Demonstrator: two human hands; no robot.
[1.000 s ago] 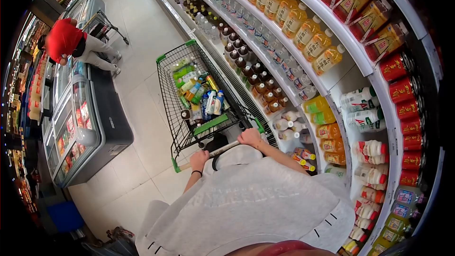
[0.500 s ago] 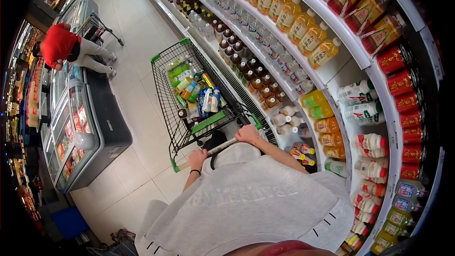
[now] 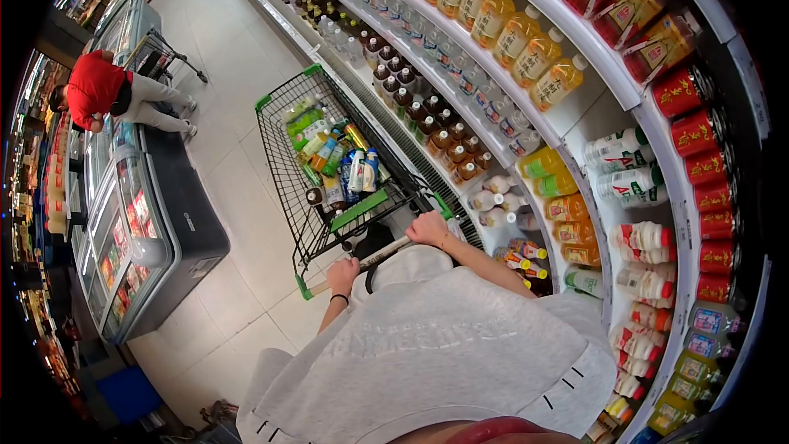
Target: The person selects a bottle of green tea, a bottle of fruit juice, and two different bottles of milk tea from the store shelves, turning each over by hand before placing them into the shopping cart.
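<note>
While both hands grip it, the head view shows the cart handle (image 3: 382,254) crossing just ahead of the body: left hand (image 3: 343,275) closed around its left end, right hand (image 3: 428,228) around its right, fingers curled tight. The shopping cart (image 3: 279,168), holding groceries, stands beside the drinks shelves (image 3: 509,33), with a chest freezer (image 3: 177,214) well apart to the left

The pale grey sweatshirt (image 3: 444,345) carries faint lettering and short black dashes; a thin black band (image 3: 340,298) rings the wrist of the left hand (image 3: 343,274).
</note>
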